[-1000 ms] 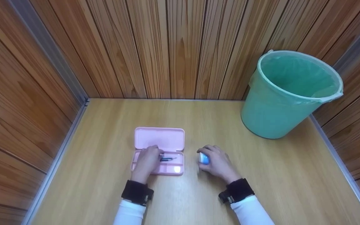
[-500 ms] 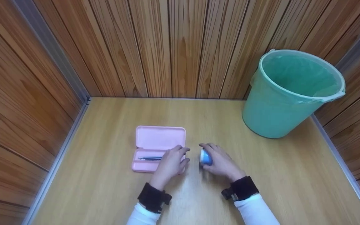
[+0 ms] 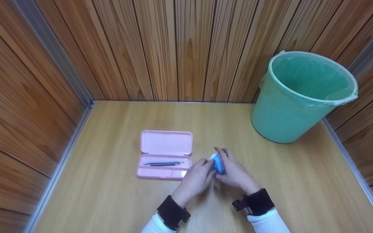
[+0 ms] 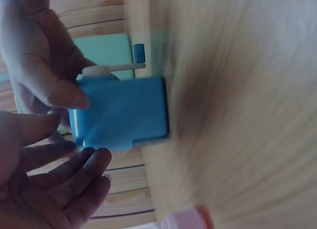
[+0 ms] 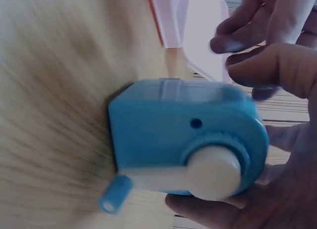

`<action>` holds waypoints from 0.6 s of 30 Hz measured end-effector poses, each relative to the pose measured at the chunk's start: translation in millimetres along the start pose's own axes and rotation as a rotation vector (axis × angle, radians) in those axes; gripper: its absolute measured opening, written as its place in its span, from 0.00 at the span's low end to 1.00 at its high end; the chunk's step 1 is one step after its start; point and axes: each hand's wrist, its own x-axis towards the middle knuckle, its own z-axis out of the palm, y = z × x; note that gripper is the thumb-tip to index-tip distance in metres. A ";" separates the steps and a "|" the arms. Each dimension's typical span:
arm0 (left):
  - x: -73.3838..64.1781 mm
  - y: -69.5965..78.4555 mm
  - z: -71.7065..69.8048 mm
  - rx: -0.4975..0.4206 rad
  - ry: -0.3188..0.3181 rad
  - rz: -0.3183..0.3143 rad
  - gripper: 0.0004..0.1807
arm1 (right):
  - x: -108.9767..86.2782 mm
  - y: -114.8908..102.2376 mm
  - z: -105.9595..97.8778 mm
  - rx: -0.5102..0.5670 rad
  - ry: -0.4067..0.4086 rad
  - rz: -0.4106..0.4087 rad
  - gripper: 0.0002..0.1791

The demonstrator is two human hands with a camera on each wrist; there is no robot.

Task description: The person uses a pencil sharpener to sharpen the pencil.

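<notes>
A blue pencil sharpener point(image 3: 218, 163) with a white crank arm and blue knob, best seen in the right wrist view, is in my right hand point(image 3: 236, 174). That hand grips its upper end between thumb and fingers, with the base close over the table. My left hand point(image 3: 193, 181) has come up to the sharpener from the left. In the left wrist view its loosely bent fingers point(image 4: 74, 174) are right at the sharpener's upper edge, not closed round it. Left of the hands lies a pink pencil case point(image 3: 166, 142), lid up, with slim dark pencils point(image 3: 162, 164) in its rear compartment.
A tall green bin point(image 3: 280, 119) with a plastic liner stands at the back right of the wooden table point(image 3: 115, 200). Wood-panelled walls point(image 3: 189, 48) enclose the back and both sides.
My left hand has left the pencil case and moved right to the sharpener, leaving the pencils uncovered. My right hand has turned and shifted the sharpener slightly.
</notes>
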 end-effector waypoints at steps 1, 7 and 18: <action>-0.1 1.4 1.1 0.000 -0.007 -0.002 0.23 | -2.6 -0.2 -0.9 0.002 0.001 0.003 0.51; -0.7 7.2 7.4 0.031 -0.024 -0.010 0.26 | -19.4 -5.1 -8.1 0.019 -0.010 0.028 0.52; 8.0 15.1 12.7 0.057 0.050 -0.075 0.29 | -33.5 -14.3 -14.3 0.007 -0.016 0.125 0.51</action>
